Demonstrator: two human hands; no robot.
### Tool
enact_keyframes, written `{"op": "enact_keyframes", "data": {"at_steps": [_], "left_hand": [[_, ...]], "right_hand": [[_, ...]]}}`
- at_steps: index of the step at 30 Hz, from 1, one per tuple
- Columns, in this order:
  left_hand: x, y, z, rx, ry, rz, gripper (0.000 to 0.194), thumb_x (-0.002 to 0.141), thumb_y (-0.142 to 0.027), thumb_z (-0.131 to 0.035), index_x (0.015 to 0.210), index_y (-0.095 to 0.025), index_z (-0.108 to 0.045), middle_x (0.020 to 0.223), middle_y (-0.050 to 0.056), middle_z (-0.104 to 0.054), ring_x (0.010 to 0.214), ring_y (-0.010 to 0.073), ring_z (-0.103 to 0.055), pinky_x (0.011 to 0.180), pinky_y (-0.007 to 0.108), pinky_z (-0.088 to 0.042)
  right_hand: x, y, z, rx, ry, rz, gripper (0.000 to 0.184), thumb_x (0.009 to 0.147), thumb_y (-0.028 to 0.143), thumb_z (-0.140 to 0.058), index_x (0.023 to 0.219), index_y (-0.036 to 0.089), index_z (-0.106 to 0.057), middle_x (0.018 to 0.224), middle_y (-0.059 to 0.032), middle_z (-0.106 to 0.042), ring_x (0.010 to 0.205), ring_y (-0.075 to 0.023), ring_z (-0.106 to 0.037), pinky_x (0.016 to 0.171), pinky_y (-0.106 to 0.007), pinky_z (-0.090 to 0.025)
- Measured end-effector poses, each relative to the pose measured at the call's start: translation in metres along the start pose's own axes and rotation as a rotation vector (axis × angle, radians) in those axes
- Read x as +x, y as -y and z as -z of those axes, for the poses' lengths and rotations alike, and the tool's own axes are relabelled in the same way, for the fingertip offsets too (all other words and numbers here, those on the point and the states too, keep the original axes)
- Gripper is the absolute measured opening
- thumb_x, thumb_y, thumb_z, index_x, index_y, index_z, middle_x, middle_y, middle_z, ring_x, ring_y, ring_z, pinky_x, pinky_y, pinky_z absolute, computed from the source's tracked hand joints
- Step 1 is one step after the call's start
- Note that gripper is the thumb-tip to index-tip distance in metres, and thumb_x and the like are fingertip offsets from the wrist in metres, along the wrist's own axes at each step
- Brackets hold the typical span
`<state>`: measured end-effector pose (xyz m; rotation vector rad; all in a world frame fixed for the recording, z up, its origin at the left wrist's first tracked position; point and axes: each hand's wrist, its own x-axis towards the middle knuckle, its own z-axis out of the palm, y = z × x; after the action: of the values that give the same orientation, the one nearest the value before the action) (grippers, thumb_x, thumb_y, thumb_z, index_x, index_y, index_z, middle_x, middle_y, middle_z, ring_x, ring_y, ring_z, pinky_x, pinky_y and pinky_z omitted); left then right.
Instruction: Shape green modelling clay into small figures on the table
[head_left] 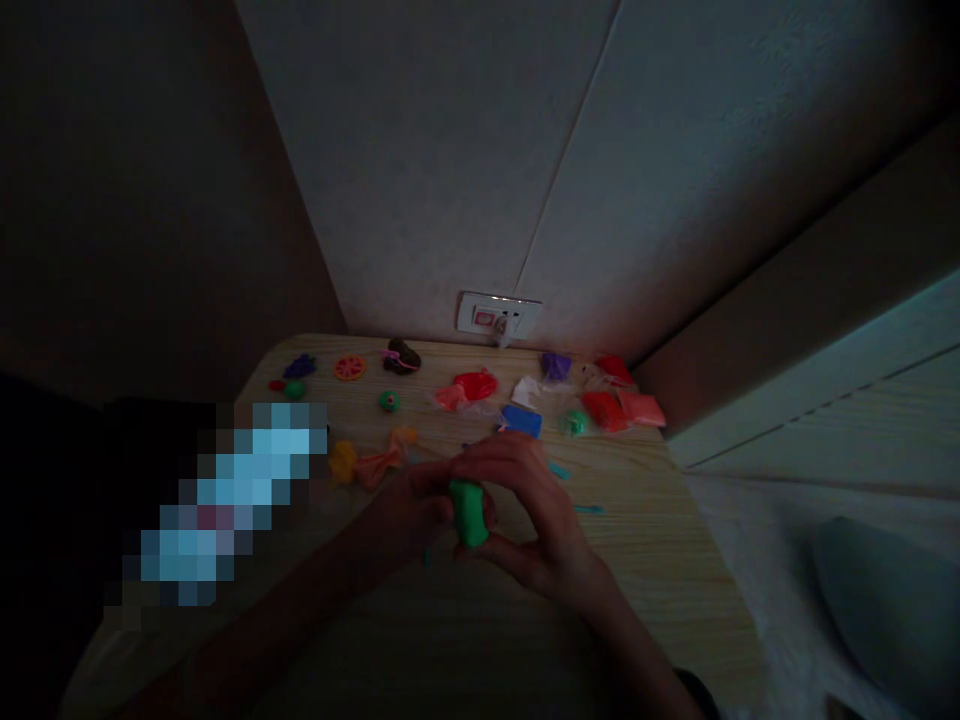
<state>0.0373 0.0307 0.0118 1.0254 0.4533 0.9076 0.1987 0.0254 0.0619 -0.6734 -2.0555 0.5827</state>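
Up on the wall (420, 150), a white socket plate (466, 312) is mounted, just above the wood-grained tabletop (675, 570). Along the back left, a purple cluster (301, 366) is followed by an orange-rimmed disc (349, 368), then a brown lump (405, 358) crossed by a pink strand. Over right, red packets (604, 410) are bunched, with a purple packet (556, 367) placed to their left!
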Motion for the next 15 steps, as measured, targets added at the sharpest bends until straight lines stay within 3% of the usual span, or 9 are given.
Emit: {"op": "enact_keyframes", "data": {"at_steps": [5, 8, 12, 15], "left_hand": [[0.000, 0.000, -0.002, -0.204, -0.033, 0.052, 0.024, 0.074, -0.041, -0.072, 0.072, -0.017, -0.069, 0.067, 0.002, -0.063, 0.063, 0.0146, -0.057, 0.058, 0.025, -0.045], [0.003, -0.007, -0.005, -0.217, -0.062, 0.059, 0.024, 0.073, -0.039, -0.073, 0.073, -0.015, -0.070, 0.068, 0.003, -0.064, 0.063, 0.0139, -0.057, 0.056, 0.023, -0.045], [0.006, -0.010, -0.003, -0.244, -0.066, 0.005, 0.040, 0.060, -0.040, -0.083, 0.092, -0.019, -0.069, 0.075, 0.000, -0.067, 0.067, 0.0146, -0.061, 0.062, 0.024, -0.048], [0.006, -0.009, -0.001, -0.171, -0.079, -0.002, 0.032, 0.064, -0.035, -0.081, 0.089, -0.018, -0.069, 0.071, -0.003, -0.066, 0.067, 0.0133, -0.062, 0.061, 0.021, -0.045]], "right_hand": [[0.000, 0.000, -0.002, 0.027, -0.031, -0.001, 0.032, 0.089, 0.039, -0.057, 0.117, 0.023, -0.053, 0.100, -0.0060, -0.064, 0.097, -0.0230, -0.059, 0.086, -0.040, -0.044], [-0.001, -0.002, -0.001, -0.042, -0.043, -0.016, 0.031, 0.088, 0.032, -0.060, 0.116, 0.023, -0.054, 0.097, -0.0052, -0.064, 0.094, -0.0224, -0.060, 0.085, -0.040, -0.043], [-0.002, -0.004, -0.001, -0.186, -0.025, -0.052, 0.033, 0.088, 0.024, -0.060, 0.119, 0.023, -0.051, 0.101, -0.0060, -0.064, 0.097, -0.0230, -0.058, 0.090, -0.043, -0.038], [-0.002, -0.004, -0.001, -0.217, -0.009, -0.053, 0.034, 0.088, 0.022, -0.059, 0.121, 0.022, -0.050, 0.104, -0.0064, -0.063, 0.099, -0.0231, -0.058, 0.094, -0.044, -0.036]]}}
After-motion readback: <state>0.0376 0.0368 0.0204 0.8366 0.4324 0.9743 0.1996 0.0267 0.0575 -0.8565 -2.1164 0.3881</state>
